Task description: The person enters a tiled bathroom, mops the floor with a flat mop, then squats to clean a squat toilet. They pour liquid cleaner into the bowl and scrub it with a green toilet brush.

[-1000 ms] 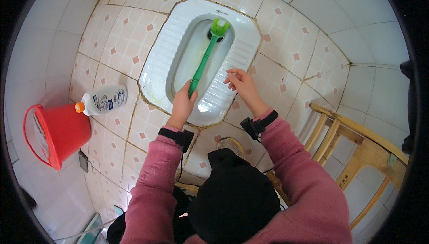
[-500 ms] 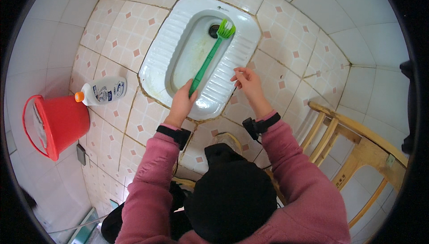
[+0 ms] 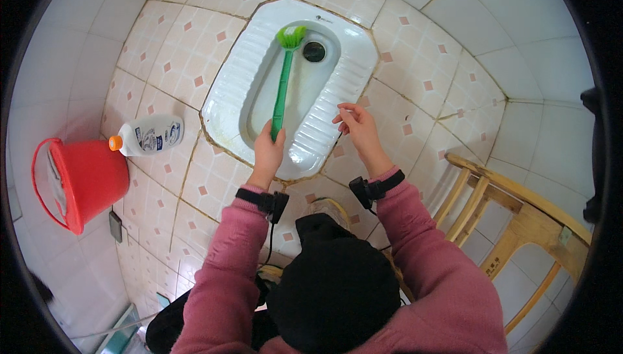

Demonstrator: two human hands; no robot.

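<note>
My left hand [image 3: 268,149] is closed round the lower end of a green toilet brush [image 3: 281,94]. Its bright green bristle head rests against the far left inner side of the white squat toilet [image 3: 224,91], left of the dark drain hole [image 3: 314,51]. Over the ribbed right edge of the toilet hovers my right hand [image 3: 361,130], with nothing in it and its fingers loosely bent and apart. Both wrists carry a black strap with a small device.
On the tiled floor to the left lies a white bottle with an orange cap [image 3: 153,134]. Beside it is a red bucket [image 3: 97,182] with a grey cloth inside, and a dark flat object [image 3: 115,225]. A wooden chair [image 3: 513,192] lies at the right, near the tiled wall.
The brush head has swung left, from the right of the drain hole to the far left inner side. My left hand has turned with the handle; my right hand has barely moved.
</note>
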